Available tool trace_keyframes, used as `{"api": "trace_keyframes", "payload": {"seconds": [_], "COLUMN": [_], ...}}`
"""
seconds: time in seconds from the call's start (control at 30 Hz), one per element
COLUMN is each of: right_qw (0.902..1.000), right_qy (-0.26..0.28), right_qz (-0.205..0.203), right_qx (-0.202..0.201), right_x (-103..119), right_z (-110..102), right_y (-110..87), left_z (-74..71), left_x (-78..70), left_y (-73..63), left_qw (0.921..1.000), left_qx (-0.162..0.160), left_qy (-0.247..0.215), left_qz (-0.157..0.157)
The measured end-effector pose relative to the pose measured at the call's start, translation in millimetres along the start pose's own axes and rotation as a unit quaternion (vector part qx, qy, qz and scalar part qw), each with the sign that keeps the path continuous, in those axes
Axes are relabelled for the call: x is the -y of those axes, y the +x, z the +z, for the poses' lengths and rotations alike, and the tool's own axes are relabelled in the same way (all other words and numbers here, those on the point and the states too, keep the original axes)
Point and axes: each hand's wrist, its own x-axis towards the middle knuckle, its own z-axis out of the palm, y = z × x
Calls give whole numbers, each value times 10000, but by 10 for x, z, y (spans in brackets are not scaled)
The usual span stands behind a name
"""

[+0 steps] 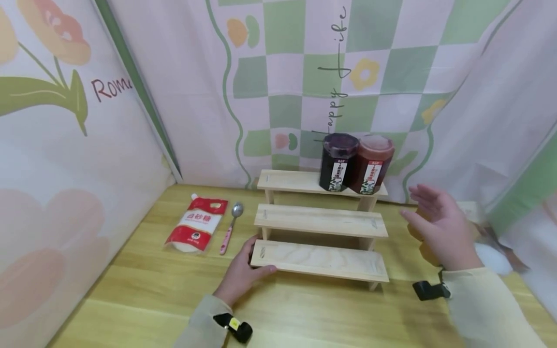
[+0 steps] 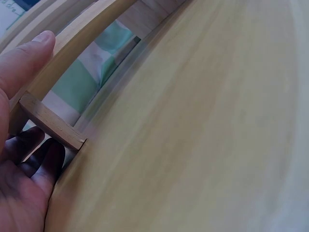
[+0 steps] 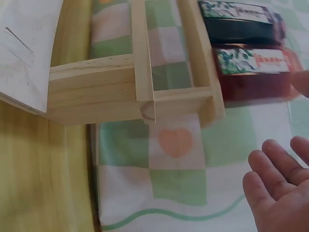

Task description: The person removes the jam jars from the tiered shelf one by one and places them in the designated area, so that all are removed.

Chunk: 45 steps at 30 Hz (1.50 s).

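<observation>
A three-step wooden rack (image 1: 319,220) stands on the table. My left hand (image 1: 241,273) grips the left end of its lowest step, thumb along the front edge; in the left wrist view the other fingers (image 2: 50,157) are around the end support (image 2: 53,121). Two octagonal jars stand side by side at the right of the top step: a dark purple one (image 1: 329,166) and a red one (image 1: 364,169), both labelled. To the right of the rack, my right hand (image 1: 446,227) is raised with fingers extended, holding nothing and apart from the red jar (image 3: 251,87).
A red and white bag of sugar (image 1: 197,224) lies left of the rack, beside a spoon (image 1: 227,237) with a pink handle. Partly hidden behind my right hand are brownish items and a white rounded thing (image 1: 493,257). Patterned curtains (image 1: 283,72) enclose the back and sides.
</observation>
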Motion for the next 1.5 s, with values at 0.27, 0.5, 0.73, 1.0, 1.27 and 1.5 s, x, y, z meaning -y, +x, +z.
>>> {"api": "trace_keyframes", "payload": {"seconds": [0.27,0.5,0.73,1.0,1.27,1.5], "right_qw": [9968,9910,9894,9952,9974,9975], "right_qy": [193,716,975,404,276,208], "right_qz": [176,424,631,562,489,639], "right_qx": [749,1048,873,697,444,215], "right_x": [166,269,376,430,450,453], "right_z": [112,290,413,497,596,620], "right_y": [278,441,565,713,789,775], "left_z": [-21,-20,-5,3,8,6], "left_x": [44,24,0,35,15,-18], "left_y": [36,28,16,33,29,13], "left_qw": [10000,10000,9999,9999,9999,9999], "left_qx": [-40,-55,-89,-60,-90,-50], "left_qy": [-18,6,103,62,42,37], "left_qz": [-12,-2,-38,-68,-106,-139]}}
